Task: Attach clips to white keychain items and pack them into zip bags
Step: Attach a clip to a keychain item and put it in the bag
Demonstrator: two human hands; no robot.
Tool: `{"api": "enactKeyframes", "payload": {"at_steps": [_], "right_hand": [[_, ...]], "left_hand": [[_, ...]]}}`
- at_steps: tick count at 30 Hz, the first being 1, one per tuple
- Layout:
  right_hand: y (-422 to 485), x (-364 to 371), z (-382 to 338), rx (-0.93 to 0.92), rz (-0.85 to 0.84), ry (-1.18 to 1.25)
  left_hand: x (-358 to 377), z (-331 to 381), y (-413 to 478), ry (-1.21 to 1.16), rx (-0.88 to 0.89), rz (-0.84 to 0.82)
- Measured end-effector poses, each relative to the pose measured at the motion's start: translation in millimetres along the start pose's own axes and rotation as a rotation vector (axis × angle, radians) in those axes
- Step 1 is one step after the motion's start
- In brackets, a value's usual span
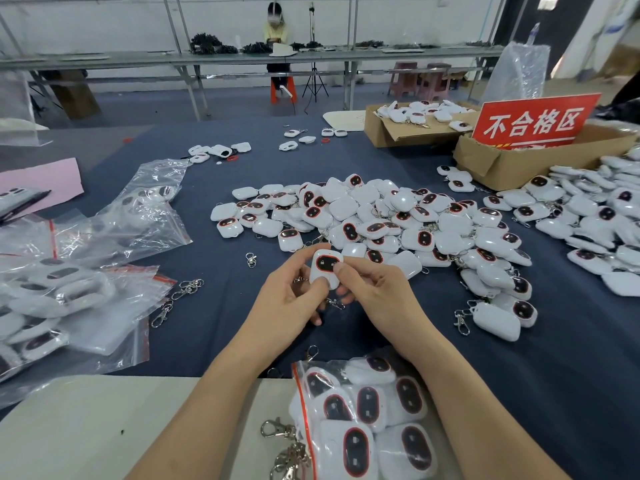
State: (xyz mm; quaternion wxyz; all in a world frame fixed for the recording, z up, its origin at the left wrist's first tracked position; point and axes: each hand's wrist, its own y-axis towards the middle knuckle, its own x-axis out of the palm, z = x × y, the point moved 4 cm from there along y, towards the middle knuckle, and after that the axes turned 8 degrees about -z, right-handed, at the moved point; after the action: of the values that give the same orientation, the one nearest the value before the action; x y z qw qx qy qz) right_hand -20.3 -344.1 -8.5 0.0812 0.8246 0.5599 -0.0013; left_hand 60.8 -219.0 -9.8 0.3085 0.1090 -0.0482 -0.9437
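Nearest, on the pale front strip of the bench [86, 427], lies a clear zip bag with a red seal strip [363, 420], packed with white keychain items. A bunch of silver metal swivel clips [282, 441] lies against its left side. Beyond it, over the dark blue cloth [214, 334] that covers the rest of the bench, the left hand [287, 299] and the right hand [377, 292] meet and together grasp a white rounded plastic keychain item with a dark oval window ringed in red [323, 266]. It is held upright between them, window facing the camera, raised off the cloth. The left thumb presses its lower face, the right thumb its right edge, and the fingers curl behind. A small silver clip [335, 303] hangs just below it between the hands; whether it is already attached cannot be told. Left of the hands, loose silver clips [180, 296] lie on the cloth, and farther left is a heap of filled zip bags [52, 306]. Just beyond the hands spreads a broad pile of matching white keychain items [381, 216]. Farther right stand two open brown cardboard boxes [502, 161], the nearer one holding a red sign with white characters [535, 121]. Across the room, a person in a yellow top [276, 31] sits at a long grey bench [104, 58].
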Motion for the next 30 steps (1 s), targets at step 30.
{"api": "enactKeyframes", "payload": {"at_steps": [30], "right_hand": [[-2, -3, -7, -0.200, 0.023, 0.073]], "left_hand": [[2, 5, 0, -0.100, 0.025, 0.037]]}}
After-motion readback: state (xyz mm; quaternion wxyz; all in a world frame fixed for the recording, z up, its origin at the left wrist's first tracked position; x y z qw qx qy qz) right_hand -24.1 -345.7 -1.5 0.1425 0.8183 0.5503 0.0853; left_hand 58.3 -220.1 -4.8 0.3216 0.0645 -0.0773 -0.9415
